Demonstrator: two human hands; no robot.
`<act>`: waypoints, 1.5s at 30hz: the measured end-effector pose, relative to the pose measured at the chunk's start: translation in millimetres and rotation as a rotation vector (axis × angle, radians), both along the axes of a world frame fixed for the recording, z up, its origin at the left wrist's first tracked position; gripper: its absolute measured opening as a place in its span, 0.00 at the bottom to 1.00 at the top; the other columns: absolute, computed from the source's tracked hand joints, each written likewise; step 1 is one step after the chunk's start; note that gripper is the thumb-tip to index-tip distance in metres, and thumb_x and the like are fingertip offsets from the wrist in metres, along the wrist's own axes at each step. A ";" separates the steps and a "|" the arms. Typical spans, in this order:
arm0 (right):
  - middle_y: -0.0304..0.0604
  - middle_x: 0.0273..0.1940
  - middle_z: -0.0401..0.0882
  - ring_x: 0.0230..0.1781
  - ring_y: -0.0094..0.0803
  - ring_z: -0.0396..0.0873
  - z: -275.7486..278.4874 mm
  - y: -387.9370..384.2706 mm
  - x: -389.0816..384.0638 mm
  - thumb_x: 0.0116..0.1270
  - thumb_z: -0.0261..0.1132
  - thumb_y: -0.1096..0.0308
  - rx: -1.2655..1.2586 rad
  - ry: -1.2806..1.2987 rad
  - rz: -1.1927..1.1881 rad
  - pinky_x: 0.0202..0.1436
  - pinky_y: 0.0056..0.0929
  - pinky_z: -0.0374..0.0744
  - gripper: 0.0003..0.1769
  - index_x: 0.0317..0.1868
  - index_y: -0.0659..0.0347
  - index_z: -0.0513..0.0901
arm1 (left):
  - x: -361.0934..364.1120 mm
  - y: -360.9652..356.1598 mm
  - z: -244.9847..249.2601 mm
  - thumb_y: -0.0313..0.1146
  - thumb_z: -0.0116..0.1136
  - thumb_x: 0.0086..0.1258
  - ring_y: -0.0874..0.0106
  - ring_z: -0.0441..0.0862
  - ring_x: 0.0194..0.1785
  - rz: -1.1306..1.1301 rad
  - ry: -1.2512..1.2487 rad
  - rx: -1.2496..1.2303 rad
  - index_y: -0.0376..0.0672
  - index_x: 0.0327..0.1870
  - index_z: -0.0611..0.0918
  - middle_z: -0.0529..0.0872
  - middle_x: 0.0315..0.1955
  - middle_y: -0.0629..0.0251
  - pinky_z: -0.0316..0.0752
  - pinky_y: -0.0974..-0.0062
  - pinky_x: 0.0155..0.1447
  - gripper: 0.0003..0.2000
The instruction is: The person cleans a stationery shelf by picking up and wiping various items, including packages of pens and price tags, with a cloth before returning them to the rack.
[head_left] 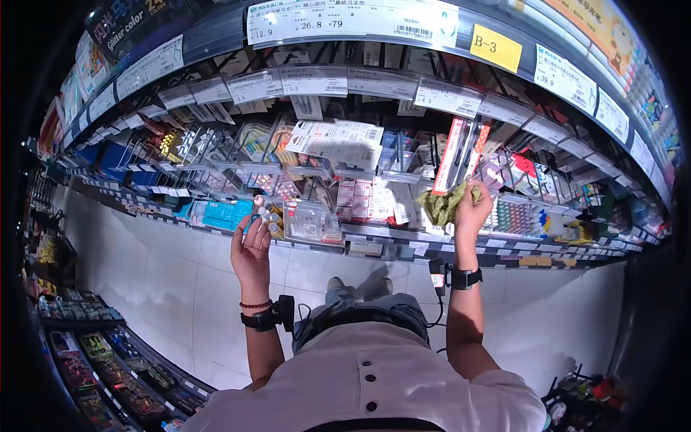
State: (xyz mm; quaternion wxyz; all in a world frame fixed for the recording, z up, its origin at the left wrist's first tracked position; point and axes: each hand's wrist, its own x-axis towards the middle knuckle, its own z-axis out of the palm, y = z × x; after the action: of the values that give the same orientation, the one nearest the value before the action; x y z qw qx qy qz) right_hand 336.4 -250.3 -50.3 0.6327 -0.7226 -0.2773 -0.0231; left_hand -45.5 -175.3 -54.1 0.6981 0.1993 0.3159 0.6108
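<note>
My right hand [472,210] grips a crumpled olive-green cloth [440,207] at the shelf front. Just above the cloth hangs a red-and-white blister pack [448,160] with dark pens in it; the cloth overlaps its lower end. My left hand [252,245] is raised at the lower shelf edge, palm up, with loosely bent fingers apart and nothing visible in them. Close to its fingertips stand small bottles or jars with white and yellowish tops [269,214]. Left of them are bright blue packs [227,214].
Price labels line the curved-looking shelf edges, with a yellow B-3 tag [495,47] at the top. White packs [337,139] lie across a middle bin, above red-and-white boxes [355,198]. A low display [108,367] stands behind at left. Pale floor tiles [173,288] lie below.
</note>
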 end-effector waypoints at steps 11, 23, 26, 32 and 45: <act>0.39 0.21 0.74 0.24 0.21 0.67 -0.3 0.9 10.7 0.61 0.59 0.70 -0.015 0.032 -0.005 0.29 0.23 0.69 0.07 0.31 0.67 0.78 | -7.3 2.2 -4.7 0.37 0.39 0.70 0.67 0.80 0.42 0.072 -0.013 -0.035 0.38 0.53 0.69 0.80 0.42 0.53 0.75 0.73 0.48 0.16; 0.40 0.23 0.74 0.25 0.23 0.66 -1.5 -9.5 -6.6 0.63 0.57 0.69 0.003 0.008 0.001 0.33 0.24 0.69 0.09 0.31 0.69 0.77 | -1.0 -1.5 -6.5 0.38 0.39 0.70 0.69 0.80 0.40 0.045 0.067 -0.017 0.38 0.50 0.70 0.81 0.38 0.57 0.75 0.75 0.45 0.15; 0.38 0.22 0.71 0.25 0.21 0.65 15.3 -11.4 -10.3 0.64 0.56 0.68 0.035 0.048 0.003 0.32 0.23 0.68 0.11 0.31 0.69 0.76 | 4.2 -4.2 -7.4 0.38 0.39 0.70 0.70 0.80 0.39 0.043 0.092 -0.029 0.38 0.50 0.70 0.81 0.37 0.59 0.75 0.75 0.45 0.15; 0.38 0.22 0.72 0.25 0.21 0.65 24.4 -16.1 -7.7 0.62 0.57 0.72 0.033 0.050 0.025 0.32 0.23 0.68 0.07 0.30 0.69 0.76 | 13.2 -3.5 -5.8 0.40 0.41 0.69 0.73 0.77 0.39 0.028 0.125 -0.066 0.42 0.48 0.71 0.80 0.35 0.64 0.70 0.76 0.45 0.14; 0.34 0.21 0.71 0.24 0.17 0.66 23.4 -10.8 8.4 0.61 0.59 0.74 0.011 0.199 0.102 0.28 0.20 0.67 0.07 0.29 0.70 0.76 | 15.4 2.2 -16.7 0.40 0.41 0.68 0.73 0.76 0.38 0.049 0.161 -0.133 0.42 0.48 0.71 0.79 0.36 0.64 0.70 0.76 0.44 0.14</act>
State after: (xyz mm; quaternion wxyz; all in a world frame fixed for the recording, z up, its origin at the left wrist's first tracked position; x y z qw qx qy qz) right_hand 344.8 -261.1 -26.9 0.6614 -0.7030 -0.2492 0.0796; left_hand -30.2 -173.0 -70.8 0.6670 0.1930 0.4157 0.5874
